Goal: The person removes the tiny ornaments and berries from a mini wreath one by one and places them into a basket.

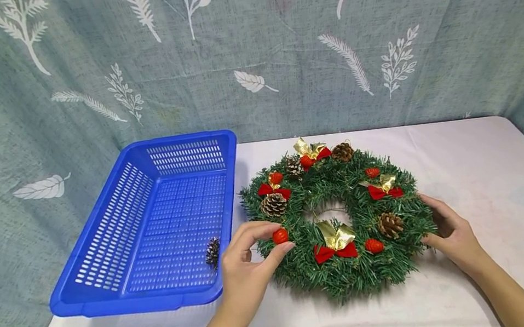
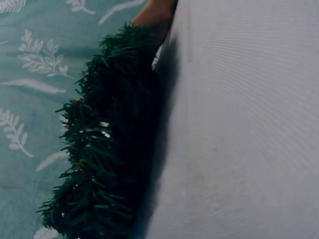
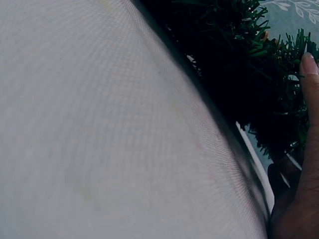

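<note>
A green Christmas wreath (image 1: 305,268) lies on the table, decorated with pinecones, red balls and red-and-gold bows. At its front left, my left hand (image 1: 246,270) pinches a red ball (image 1: 280,236) between index finger and thumb, right against the greenery. My right hand (image 1: 456,240) grips the wreath's right edge, thumb in front and fingers behind, partly hidden. The right wrist view shows its thumb (image 3: 309,89) on the wreath needles (image 3: 259,64). In the left wrist view, the wreath's side (image 2: 104,159) fills the left half, and the left hand's fingers are out of sight.
A blue plastic basket (image 1: 230,189) stands left of the wreath, with a dark pinecone (image 1: 212,253) inside near its right wall. White cloth covers the table (image 1: 481,168). Behind it hangs a grey-green curtain (image 1: 294,104) with white leaf patterns.
</note>
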A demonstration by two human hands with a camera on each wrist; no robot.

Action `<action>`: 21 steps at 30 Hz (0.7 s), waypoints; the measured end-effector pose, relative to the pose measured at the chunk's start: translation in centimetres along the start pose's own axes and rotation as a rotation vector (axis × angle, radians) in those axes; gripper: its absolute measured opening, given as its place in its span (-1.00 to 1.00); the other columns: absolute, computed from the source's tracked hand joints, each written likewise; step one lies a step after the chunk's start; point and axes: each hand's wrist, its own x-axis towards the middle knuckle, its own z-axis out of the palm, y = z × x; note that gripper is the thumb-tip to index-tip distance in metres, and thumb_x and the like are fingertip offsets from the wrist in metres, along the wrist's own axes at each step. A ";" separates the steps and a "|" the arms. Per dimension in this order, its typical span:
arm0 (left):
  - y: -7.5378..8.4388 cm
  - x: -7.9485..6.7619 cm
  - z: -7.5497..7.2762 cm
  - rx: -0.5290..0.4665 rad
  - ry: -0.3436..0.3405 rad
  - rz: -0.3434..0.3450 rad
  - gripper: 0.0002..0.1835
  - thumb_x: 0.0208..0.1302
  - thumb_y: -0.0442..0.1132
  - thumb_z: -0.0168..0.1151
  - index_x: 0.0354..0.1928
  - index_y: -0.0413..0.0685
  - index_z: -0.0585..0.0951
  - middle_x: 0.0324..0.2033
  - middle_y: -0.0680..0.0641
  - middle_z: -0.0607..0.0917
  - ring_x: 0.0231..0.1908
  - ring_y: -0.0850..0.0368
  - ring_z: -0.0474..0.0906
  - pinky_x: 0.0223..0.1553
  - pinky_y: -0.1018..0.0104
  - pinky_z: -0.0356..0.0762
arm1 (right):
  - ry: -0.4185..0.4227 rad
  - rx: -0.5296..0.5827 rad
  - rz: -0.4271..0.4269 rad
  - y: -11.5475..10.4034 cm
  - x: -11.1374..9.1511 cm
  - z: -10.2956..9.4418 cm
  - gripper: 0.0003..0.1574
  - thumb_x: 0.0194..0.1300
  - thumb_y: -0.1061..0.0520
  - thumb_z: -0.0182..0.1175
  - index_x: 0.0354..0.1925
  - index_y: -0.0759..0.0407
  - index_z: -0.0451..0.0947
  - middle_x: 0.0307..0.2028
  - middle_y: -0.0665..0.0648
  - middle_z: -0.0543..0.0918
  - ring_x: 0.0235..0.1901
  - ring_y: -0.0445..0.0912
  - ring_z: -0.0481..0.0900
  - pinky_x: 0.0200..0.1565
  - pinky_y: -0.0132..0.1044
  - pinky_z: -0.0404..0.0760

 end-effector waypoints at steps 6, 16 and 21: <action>0.8 -0.1 -0.4 -0.007 -0.024 -0.004 -0.65 -0.11 -0.54 0.43 -0.18 -0.27 0.64 -0.26 -0.14 0.64 -0.23 0.19 0.56 -0.10 0.44 0.56 | -0.012 0.028 -0.012 0.0 -0.3 -0.2 -0.04 -0.04 0.62 0.20 0.34 0.51 0.09 0.33 -0.08 0.30 0.36 -0.37 0.09 0.25 -0.65 0.14; 0.9 0.0 -1.3 0.029 -0.035 -0.091 -0.66 -0.06 -0.50 0.42 -0.15 -0.19 0.67 -0.21 -0.05 0.68 -0.17 0.20 0.53 -0.08 0.44 0.51 | 0.000 -0.058 0.055 -0.2 -0.1 -0.1 -0.02 -0.02 0.57 0.24 0.36 0.45 0.10 0.31 -0.16 0.29 0.35 -0.42 0.08 0.23 -0.67 0.14; 1.1 0.3 -2.2 -0.028 -0.004 -0.092 -0.64 -0.08 -0.59 0.38 -0.15 -0.28 0.66 -0.21 -0.06 0.68 -0.18 0.23 0.53 -0.07 0.48 0.52 | -0.006 -0.070 0.075 -0.1 -0.2 -0.2 -0.01 -0.04 0.62 0.17 0.37 0.43 0.10 0.31 -0.22 0.26 0.33 -0.47 0.06 0.23 -0.69 0.12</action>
